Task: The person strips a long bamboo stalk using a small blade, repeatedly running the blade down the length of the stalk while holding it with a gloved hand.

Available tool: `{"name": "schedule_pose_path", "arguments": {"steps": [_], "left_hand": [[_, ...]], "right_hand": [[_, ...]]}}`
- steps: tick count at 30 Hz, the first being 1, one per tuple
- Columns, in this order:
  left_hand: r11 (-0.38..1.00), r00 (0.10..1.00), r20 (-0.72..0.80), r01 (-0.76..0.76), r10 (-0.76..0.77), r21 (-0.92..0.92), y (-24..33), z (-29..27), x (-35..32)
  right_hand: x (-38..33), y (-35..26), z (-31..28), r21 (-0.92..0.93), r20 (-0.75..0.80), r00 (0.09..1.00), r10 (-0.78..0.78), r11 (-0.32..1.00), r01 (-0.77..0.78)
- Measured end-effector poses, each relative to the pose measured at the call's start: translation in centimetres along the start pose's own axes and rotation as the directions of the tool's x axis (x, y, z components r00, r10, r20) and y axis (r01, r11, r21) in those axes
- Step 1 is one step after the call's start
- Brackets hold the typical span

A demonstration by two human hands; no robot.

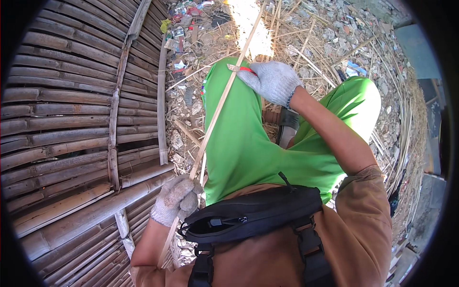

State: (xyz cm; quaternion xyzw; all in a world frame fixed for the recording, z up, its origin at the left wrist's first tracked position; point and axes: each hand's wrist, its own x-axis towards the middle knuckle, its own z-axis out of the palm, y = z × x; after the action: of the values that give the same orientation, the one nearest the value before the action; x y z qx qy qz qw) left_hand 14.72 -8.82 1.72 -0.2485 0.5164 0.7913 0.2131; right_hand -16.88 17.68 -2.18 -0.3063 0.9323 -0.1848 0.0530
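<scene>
A long thin bamboo strip runs diagonally from the lower left up to the top middle, lying across my left knee in green trousers. My left hand, in a grey knit glove, grips the strip low down beside my hip. My right hand, also gloved, rests on the knee and holds a small knife with a red handle, its blade set against the strip. A black pouch hangs at my waist.
A platform of bamboo poles fills the left side. Stony ground littered with bamboo shavings and scraps spreads ahead. Loose thin bamboo strips lie bundled on the right.
</scene>
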Motion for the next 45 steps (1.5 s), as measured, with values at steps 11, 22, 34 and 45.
{"name": "schedule_pose_path", "arguments": {"steps": [11, 22, 34, 45], "left_hand": [[0.991, 0.978, 0.162, -0.132, 0.13, 0.002, 7.2, 5.8, 16.5], [0.994, 0.982, 0.155, -0.105, 0.104, -0.002, 7.1, 5.9, 16.6], [0.998, 0.99, 0.123, -0.065, 0.063, 0.009, 5.9, 4.3, 12.6], [1.0, 1.0, -0.005, -0.014, 0.014, 0.024, 4.8, 4.1, 7.7]], "right_hand": [[0.2, -0.9, -0.5, 0.004, 0.138, 0.99, 0.007, 1.0, -0.007], [0.2, -0.2, 0.1, 0.018, 0.138, 0.99, -0.005, 1.0, 0.002], [-0.5, -1.0, 0.2, 0.011, 0.128, 0.992, -0.005, 1.0, 0.003], [-0.6, -1.3, -0.4, 0.034, 0.169, 0.984, 0.063, 0.997, -0.069]]}}
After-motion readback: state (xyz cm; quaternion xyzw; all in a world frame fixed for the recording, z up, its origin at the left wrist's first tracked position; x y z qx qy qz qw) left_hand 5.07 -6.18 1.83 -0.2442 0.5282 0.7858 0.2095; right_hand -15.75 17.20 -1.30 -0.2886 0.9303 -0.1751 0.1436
